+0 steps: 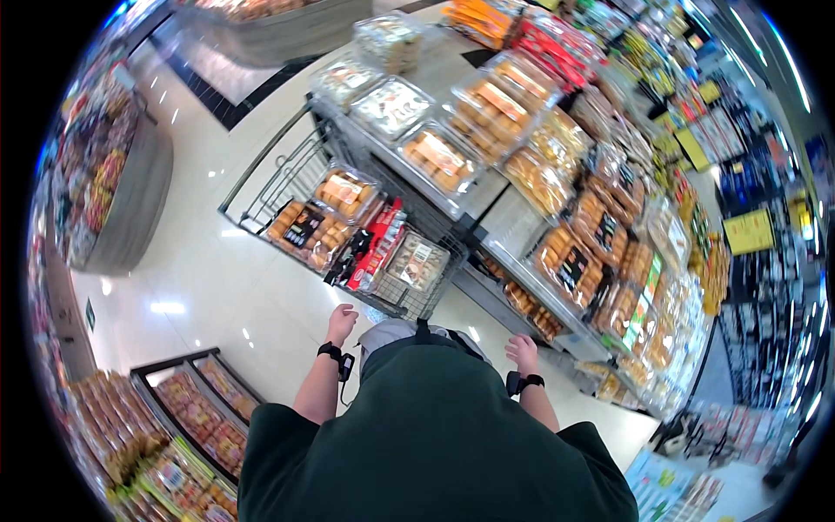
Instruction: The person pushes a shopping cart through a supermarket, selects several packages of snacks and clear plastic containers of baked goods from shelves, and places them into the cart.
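Note:
My left hand (342,323) hangs beside my body, its fingers loosely curled and apart, just short of a metal shopping cart (261,171). My right hand (522,352) is held low near the edge of a bakery display, fingers apart. Neither hand holds anything. In the cart lie a clear clamshell box of round pastries (346,190), a tray of brown buns with a black label (308,231), a red and black package (378,245) and a clear box of pale food (418,261). Both wrists wear black bands with small devices.
The display table (515,212) carries clear pastry boxes (438,158), bagged bread rolls (569,266) and red packages (554,46). A rounded grey bin (134,189) of wrapped goods stands at the left. A rack of packaged baked goods (196,404) stands at the lower left.

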Demonstrator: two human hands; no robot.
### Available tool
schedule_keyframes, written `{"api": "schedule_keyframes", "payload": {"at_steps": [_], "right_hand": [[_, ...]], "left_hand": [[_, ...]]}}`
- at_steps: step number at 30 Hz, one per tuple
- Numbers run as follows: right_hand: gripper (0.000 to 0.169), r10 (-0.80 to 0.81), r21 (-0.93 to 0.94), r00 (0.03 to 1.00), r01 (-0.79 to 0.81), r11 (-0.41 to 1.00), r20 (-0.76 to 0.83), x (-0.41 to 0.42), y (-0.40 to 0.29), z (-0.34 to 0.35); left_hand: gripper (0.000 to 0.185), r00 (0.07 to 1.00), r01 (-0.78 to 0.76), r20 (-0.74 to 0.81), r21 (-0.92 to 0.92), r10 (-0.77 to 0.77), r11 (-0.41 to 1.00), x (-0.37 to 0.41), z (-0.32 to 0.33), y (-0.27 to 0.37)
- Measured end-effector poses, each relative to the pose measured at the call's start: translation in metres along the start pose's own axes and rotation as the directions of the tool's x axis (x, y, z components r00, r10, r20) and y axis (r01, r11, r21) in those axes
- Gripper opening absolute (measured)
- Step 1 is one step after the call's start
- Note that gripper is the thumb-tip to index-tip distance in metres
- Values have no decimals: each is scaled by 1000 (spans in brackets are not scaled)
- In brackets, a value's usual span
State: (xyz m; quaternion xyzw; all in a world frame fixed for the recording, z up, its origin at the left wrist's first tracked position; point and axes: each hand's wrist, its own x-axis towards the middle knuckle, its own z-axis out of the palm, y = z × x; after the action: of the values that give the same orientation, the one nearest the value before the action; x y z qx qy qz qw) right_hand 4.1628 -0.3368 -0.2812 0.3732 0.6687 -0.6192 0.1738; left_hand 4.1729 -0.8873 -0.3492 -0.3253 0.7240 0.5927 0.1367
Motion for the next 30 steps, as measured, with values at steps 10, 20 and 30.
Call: {"api": "schedule_keyframes", "payload": {"at_steps": [10, 20, 30], "right_hand": [[41, 231, 311, 957, -169, 935, -173, -93, 147, -77], [34, 507, 613, 648, -77, 786, -569, -239, 291, -107], [42, 652, 704, 579, -177, 687, -490, -340, 331, -21]], "left_hand": [[49, 962, -254, 221, 499, 162, 828, -11, 82, 40], [66, 871, -401, 490, 659, 42, 636, -4, 196, 75], [71, 788, -354, 565, 742, -246, 569, 76, 238, -1]]}}
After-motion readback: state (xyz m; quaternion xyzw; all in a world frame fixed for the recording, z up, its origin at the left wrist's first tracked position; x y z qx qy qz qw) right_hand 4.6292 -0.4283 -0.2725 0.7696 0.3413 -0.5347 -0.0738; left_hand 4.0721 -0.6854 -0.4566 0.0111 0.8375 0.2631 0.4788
